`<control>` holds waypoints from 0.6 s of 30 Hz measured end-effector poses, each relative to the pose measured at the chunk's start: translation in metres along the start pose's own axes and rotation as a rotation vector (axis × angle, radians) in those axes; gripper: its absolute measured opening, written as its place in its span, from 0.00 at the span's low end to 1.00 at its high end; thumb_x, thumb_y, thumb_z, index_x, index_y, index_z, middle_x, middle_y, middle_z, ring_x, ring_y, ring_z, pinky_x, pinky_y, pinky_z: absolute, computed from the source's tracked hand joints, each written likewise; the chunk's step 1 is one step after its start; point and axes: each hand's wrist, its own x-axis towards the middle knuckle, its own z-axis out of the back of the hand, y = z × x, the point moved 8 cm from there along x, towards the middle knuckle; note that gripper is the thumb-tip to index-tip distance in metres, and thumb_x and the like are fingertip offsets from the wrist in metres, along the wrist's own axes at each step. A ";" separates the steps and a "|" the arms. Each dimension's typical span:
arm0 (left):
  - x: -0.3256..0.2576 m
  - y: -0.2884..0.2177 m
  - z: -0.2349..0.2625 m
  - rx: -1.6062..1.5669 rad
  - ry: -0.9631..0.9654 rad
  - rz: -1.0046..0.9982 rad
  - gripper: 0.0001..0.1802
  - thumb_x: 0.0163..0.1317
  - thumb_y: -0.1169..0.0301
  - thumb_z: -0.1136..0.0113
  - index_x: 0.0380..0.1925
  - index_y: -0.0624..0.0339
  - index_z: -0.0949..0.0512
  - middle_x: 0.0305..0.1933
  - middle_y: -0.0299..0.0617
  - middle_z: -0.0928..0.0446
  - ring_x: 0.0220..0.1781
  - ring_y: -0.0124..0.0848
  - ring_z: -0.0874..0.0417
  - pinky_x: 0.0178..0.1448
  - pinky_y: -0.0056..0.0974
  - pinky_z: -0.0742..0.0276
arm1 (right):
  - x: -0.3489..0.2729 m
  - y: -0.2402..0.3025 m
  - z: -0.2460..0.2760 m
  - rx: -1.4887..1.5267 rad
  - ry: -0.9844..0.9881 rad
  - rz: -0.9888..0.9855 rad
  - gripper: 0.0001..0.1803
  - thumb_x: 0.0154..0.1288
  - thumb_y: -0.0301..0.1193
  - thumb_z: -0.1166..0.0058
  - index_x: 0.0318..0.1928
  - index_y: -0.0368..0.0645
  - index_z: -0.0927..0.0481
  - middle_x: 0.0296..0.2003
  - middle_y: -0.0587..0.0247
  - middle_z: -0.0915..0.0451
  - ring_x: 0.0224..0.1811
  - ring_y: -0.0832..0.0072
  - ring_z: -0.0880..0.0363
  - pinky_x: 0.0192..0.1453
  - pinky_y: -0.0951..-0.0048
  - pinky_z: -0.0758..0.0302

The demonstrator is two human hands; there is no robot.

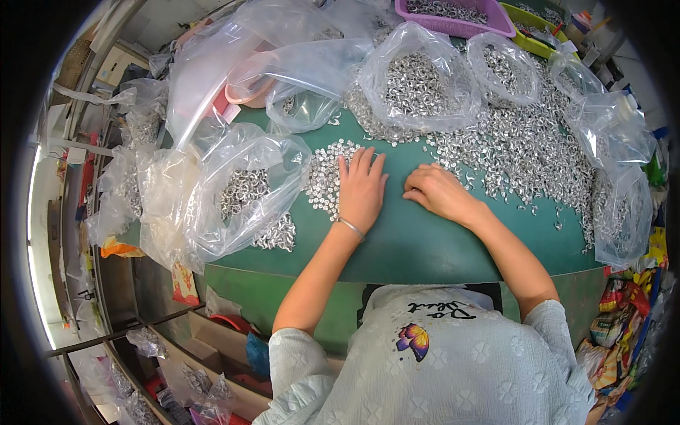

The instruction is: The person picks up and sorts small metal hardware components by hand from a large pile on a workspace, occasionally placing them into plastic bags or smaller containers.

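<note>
On the green counter [425, 248], seen from the head camera, the work looks to be at the sorting stage: small silvery metal rings [327, 173] are being gathered into a flat patch apart from the big loose heap [524, 149] on the person's right. The left hand [361, 188] lies flat and spread, fingers nearly straight, palm down, its fingertips on the edge of that small patch; it holds nothing. The right hand [438, 191] is half curled, fingers bent to the counter top, touching a few rings at the near edge of the heap; whether it pinches one I cannot tell. The next move likely calls for fine fingertip picking. A clear plastic bag [248, 191] of rings sits just left of the patch.
</note>
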 end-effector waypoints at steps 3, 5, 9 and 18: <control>0.013 0.000 -0.001 0.138 -0.066 0.065 0.17 0.59 0.66 0.38 0.46 0.61 0.24 0.50 0.46 0.28 0.57 0.43 0.30 0.65 0.58 0.43 | 0.015 -0.003 0.009 0.031 -0.109 -0.082 0.06 0.58 0.29 0.40 0.31 0.39 0.20 0.31 0.56 0.21 0.40 0.57 0.22 0.46 0.58 0.26; 0.022 0.004 -0.004 0.164 -0.053 0.129 0.13 0.58 0.68 0.37 0.43 0.60 0.21 0.46 0.43 0.27 0.53 0.41 0.28 0.59 0.52 0.38 | 0.028 -0.014 0.022 -0.064 -0.391 -0.092 0.06 0.58 0.29 0.40 0.31 0.38 0.20 0.32 0.55 0.21 0.41 0.56 0.21 0.46 0.57 0.25; 0.024 0.004 -0.013 0.173 -0.025 0.061 0.09 0.57 0.73 0.38 0.38 0.59 0.20 0.42 0.40 0.26 0.49 0.39 0.27 0.53 0.46 0.39 | 0.048 -0.016 0.003 -0.341 -0.367 -0.008 0.04 0.58 0.28 0.42 0.32 0.40 0.20 0.34 0.57 0.22 0.43 0.59 0.21 0.48 0.60 0.27; 0.026 -0.001 0.012 -0.090 -0.260 0.017 0.11 0.55 0.79 0.41 0.40 0.57 0.21 0.36 0.40 0.24 0.43 0.39 0.24 0.50 0.44 0.37 | 0.049 -0.016 -0.004 -0.314 -0.367 0.119 0.04 0.56 0.25 0.45 0.34 0.40 0.22 0.35 0.58 0.23 0.43 0.60 0.23 0.49 0.61 0.30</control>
